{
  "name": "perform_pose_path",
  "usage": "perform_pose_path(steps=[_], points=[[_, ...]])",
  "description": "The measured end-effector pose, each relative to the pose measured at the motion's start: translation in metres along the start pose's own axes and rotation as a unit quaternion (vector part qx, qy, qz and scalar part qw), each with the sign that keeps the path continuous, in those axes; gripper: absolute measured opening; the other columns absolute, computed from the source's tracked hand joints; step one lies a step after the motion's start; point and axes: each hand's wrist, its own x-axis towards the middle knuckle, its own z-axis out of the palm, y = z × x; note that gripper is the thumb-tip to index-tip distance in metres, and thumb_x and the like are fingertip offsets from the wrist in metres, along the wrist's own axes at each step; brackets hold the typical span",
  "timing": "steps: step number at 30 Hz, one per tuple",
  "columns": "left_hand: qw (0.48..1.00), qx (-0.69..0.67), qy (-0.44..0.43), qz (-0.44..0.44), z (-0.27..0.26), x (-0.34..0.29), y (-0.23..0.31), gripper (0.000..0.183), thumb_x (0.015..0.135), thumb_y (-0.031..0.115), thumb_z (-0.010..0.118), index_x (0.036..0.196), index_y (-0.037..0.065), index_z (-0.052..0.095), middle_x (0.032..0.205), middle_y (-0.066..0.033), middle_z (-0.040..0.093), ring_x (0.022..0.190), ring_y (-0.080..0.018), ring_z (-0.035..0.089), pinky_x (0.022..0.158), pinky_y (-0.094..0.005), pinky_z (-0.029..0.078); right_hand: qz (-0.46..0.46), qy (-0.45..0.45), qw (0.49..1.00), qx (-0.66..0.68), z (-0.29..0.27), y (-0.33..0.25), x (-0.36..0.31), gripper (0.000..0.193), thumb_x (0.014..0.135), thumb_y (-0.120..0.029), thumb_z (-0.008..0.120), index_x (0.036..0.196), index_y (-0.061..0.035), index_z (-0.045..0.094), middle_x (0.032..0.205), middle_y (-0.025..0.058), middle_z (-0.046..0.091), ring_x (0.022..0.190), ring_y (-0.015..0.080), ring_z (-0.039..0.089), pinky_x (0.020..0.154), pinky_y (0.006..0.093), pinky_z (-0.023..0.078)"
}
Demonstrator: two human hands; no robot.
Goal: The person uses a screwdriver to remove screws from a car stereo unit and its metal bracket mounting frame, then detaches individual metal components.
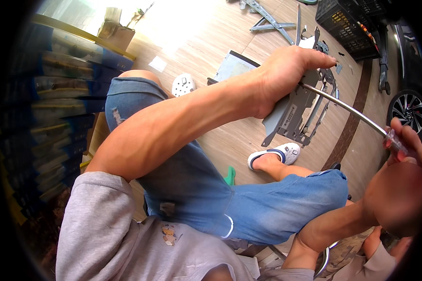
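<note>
Broadly, loose parts are carried by the wood-patterned floor (225,124); a black crate (347,28) is set toward its far right edge, apparently to be kept out of the way. A grey slotted frame (286,131) is positioned beneath the left hand (290,65), probably for steadying; whether that hand is closed cannot be told, its fingers being hidden. A screwdriver (344,106) is gripped at the handle by the right hand (408,143), its shaft slanted frameward, presumably for reach.
</note>
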Motion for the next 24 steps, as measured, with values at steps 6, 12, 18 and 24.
perform_pose_path(steps=[6, 12, 18, 24], points=[[0.994, 0.057, -0.092, 0.029, -0.004, 0.001, -0.001, 0.047, 0.094, 0.050, 0.062, 0.118, 0.009, 0.064, 0.100, -0.0079, 0.070, 0.085, -0.0148, 0.068, 0.074, -0.0323, 0.057, -0.016, -0.051, 0.999, -0.007, 0.006, -0.012, 0.003, 0.059, 0.104, -0.041, 0.052, 0.133, 0.0105, 0.052, 0.128, 0.0288, 0.060, 0.117, 0.0349, 0.065, 0.098, 0.0388, 0.054], [0.994, -0.008, -0.093, 0.065, -0.004, -0.004, 0.000, 0.072, 0.098, 0.067, 0.044, 0.132, 0.005, 0.058, 0.119, -0.0170, 0.069, 0.100, -0.0206, 0.068, 0.088, -0.0371, 0.058, 0.080, -0.059, 0.995, -0.019, 0.007, -0.041, 0.004, 0.059, 0.098, -0.030, 0.060, 0.140, 0.0068, 0.041, 0.135, 0.0297, 0.051, 0.120, 0.0340, 0.062, 0.100, 0.0368, 0.054], [0.989, 0.093, -0.044, 0.106, -0.002, 0.001, -0.007, 0.082, 0.095, 0.074, 0.040, 0.139, 0.006, 0.053, 0.126, -0.0178, 0.066, 0.108, -0.0238, 0.065, 0.094, -0.0387, 0.055, 0.002, -0.253, 0.942, -0.221, -0.019, -0.024, 0.002, 0.069, 0.098, -0.037, 0.065, 0.142, 0.0110, 0.040, 0.130, 0.0290, 0.059, 0.115, 0.0309, 0.066, 0.098, 0.0326, 0.055], [0.992, 0.056, -0.063, 0.092, -0.008, 0.007, -0.007, 0.086, 0.096, 0.074, 0.039, 0.148, 0.005, 0.043, 0.140, -0.0209, 0.057, 0.121, -0.0253, 0.059, 0.102, -0.0396, 0.051, 0.021, -0.088, 0.989, -0.116, 0.019, -0.050, 0.004, 0.068, 0.096, -0.027, 0.064, 0.145, 0.0073, 0.032, 0.135, 0.0274, 0.053, 0.117, 0.0284, 0.064, 0.102, 0.0331, 0.049]])
